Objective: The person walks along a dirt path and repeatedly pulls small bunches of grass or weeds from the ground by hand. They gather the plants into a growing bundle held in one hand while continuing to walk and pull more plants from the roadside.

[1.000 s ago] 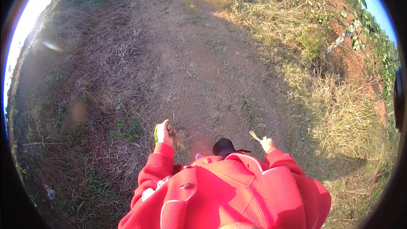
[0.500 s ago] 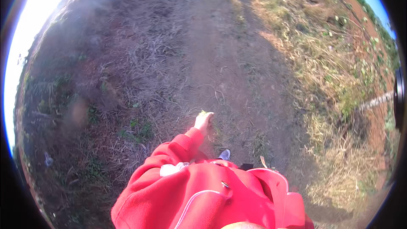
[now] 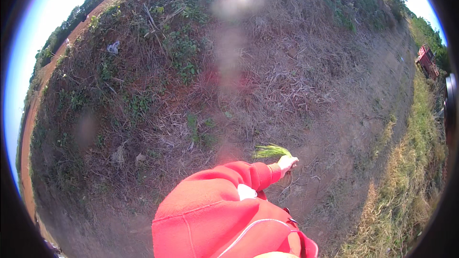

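My left hand (image 3: 288, 163) reaches out from a red sleeve (image 3: 239, 176) over dry ground and is closed around a small bunch of green grass shoots (image 3: 270, 151). The shoots fan out to the left of the fist. My red top (image 3: 224, 220) fills the lower middle of the view. My right hand is hidden, out of the picture.
Dry straw and patches of green weeds (image 3: 181, 52) cover the ground ahead. A bare dirt track (image 3: 363, 129) runs along the right, with a grass strip (image 3: 420, 134) beside it. A red machine (image 3: 425, 59) stands at the far right. A white scrap (image 3: 113, 47) lies upper left.
The view has swung round from the dirt track to the straw-covered ground. My left hand still carries the green shoots, now stretched farther out. My right hand has left the picture.
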The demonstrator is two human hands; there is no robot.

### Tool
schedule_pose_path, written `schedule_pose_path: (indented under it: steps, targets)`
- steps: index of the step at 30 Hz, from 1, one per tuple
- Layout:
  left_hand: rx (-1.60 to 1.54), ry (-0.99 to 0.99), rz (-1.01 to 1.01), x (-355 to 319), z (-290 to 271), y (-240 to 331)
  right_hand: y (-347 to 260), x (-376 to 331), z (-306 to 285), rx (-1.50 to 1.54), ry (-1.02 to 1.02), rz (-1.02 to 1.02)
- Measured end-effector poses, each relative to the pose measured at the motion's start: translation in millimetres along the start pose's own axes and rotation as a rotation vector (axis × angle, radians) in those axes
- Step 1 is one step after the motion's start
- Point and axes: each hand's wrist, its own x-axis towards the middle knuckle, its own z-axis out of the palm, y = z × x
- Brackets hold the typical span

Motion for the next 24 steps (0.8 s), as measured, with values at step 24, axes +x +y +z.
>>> schedule_pose_path:
  steps: [24]
  targets:
    - [-0.429,0.329,0.160,255.8,165.3,179.1,-524.9,113.5,14.9,0.210,-1.063,-0.477]
